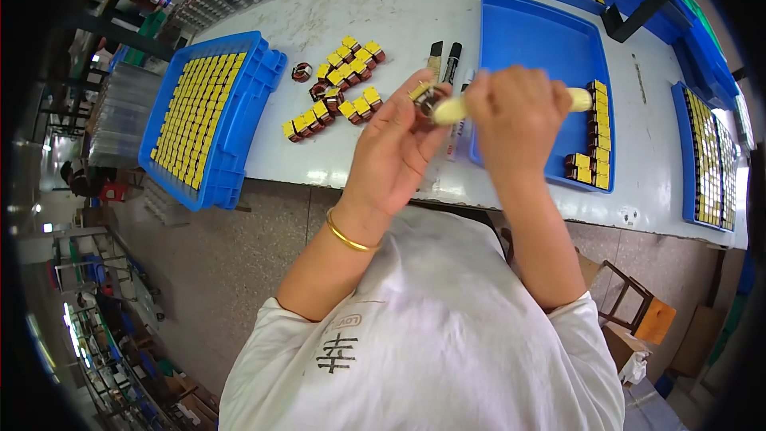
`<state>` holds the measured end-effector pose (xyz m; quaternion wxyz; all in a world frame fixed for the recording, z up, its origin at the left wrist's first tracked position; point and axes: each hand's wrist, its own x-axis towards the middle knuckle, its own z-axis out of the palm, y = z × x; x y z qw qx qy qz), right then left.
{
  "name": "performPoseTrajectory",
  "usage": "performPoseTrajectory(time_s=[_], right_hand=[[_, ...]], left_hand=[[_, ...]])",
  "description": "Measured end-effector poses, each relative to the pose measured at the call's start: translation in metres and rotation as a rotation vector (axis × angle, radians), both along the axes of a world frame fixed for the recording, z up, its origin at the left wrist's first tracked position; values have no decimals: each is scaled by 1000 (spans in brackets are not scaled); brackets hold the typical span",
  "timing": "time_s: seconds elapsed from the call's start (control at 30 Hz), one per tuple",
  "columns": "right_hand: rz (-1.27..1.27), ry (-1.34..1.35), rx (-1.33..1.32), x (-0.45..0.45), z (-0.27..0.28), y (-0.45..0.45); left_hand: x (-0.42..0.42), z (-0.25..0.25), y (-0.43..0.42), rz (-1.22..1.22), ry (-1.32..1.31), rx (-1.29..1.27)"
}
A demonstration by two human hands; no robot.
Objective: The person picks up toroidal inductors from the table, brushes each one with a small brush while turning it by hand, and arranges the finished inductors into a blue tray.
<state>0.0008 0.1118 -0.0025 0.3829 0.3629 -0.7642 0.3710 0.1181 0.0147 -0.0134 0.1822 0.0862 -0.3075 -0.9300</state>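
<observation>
My left hand [396,148], a gold bangle on its wrist, pinches a small copper-wound coil with a yellow base [426,99] between thumb and fingers. In my right hand [515,116] is a cream-coloured, round-ended rod-like tool [449,111], gripped in a fist. The tool's near end is at the coil; whether the two touch I cannot tell. Its other end sticks out past my knuckles over the blue tray [531,20]. Beyond my left hand, several similar coils [351,70] lie in short rows on the table.
Yellow-topped coils fill a blue crate [259,96] at the left. More line the right side of the blue tray. A black marker [452,62] lies beyond my hands. Another loaded blue tray [685,152] sits far right, and a dark metal post [650,4] stands at the back.
</observation>
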Motion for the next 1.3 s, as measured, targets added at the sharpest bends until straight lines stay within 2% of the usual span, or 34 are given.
performPoseTrajectory(time_s=[0.07,0.17,0.27,0.4,0.5,0.6,0.63,0.73,0.77,0.87,0.9,1.03,1.13,1.3], right_hand=[[-131,-24,36,-29,-4,14],[-74,-166,26,-42,-1,30],[8,-255,31,-42,-6,32],[126,-333,11,-28,-2,22],[211,-229,24,-13,10,13],[175,-51,-31,-13,15,4],[133,-100,30,-14,16,7],[160,-20,60,7,23,9],[210,15,13,17,21,6],[10,-22,48,-5,0,4],[-23,-52,91,-10,0,7],[182,-148,111,4,2,12],[277,-148,127,17,-1,-3],[248,-114,203,14,-15,-19]], left_hand=[[-3,-2,2,36,-67,0],[-4,-3,0,18,-153,105],[-7,-7,4,56,-161,-131],[-9,-6,9,53,-109,-187],[-7,-9,15,39,-108,-251],[-3,-9,16,60,-17,-196],[-1,-10,15,58,8,-164],[-3,-7,14,49,-29,-97],[-1,-12,9,-39,139,17],[-7,-8,-1,40,115,43],[-6,-13,-7,-2,153,31],[-11,-33,-20,-32,137,154],[-16,-43,-29,-54,154,127],[-22,-40,-33,-3,100,171]])
